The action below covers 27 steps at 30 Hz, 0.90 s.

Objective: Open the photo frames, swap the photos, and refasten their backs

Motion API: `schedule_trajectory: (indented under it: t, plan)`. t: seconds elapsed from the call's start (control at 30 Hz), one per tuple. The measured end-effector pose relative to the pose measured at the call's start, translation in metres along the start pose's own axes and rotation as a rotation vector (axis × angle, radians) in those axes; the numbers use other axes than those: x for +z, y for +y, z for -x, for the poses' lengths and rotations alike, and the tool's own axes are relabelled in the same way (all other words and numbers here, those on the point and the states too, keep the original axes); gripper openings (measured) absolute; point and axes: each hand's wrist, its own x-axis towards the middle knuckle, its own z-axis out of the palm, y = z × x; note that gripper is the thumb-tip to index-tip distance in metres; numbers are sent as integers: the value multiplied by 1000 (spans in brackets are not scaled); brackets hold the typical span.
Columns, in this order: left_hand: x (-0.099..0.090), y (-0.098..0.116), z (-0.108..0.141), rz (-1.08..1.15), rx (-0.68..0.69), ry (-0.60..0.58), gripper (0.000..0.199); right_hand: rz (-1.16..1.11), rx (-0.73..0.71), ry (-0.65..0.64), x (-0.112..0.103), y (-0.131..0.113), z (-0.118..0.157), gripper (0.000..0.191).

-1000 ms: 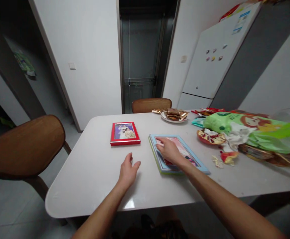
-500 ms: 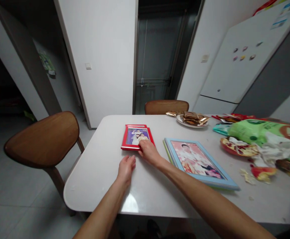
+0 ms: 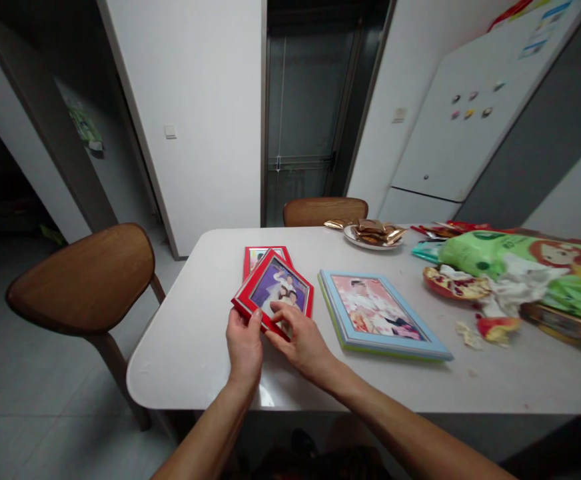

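Note:
A red picture frame (image 3: 276, 288) with a purple-backed photo is turned at an angle and lifted at its near side. My left hand (image 3: 245, 340) grips its lower left corner, thumb on top. At its lower edge is my right hand (image 3: 298, 337), with thumb and fingers closed on the frame. Beneath and behind it, a second red picture frame (image 3: 248, 259) lies on the white table (image 3: 190, 333), partly covered. To the right of my hands lies a light blue picture frame (image 3: 395, 320), stacked on a green-edged one.
Beyond the frames is a plate (image 3: 353, 239) of gold-wrapped packets. At the right lie a cut pomegranate (image 3: 455, 285), peel pieces, crumpled tissue (image 3: 525, 277) and a green package (image 3: 480, 252). Wooden chairs stand at the left (image 3: 85, 280) and far side (image 3: 320, 211).
The upper red frame has been lifted and turned, uncovering more of the lower one. My left hand has moved up and taken hold of its corner. The view has shifted slightly.

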Motion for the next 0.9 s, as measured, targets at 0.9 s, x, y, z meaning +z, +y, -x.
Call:
schedule_trajectory:
  t: [0.9]
  plan:
    - [-58, 12, 34, -1368, 359, -733, 56, 308, 424, -111, -33, 44, 21, 48]
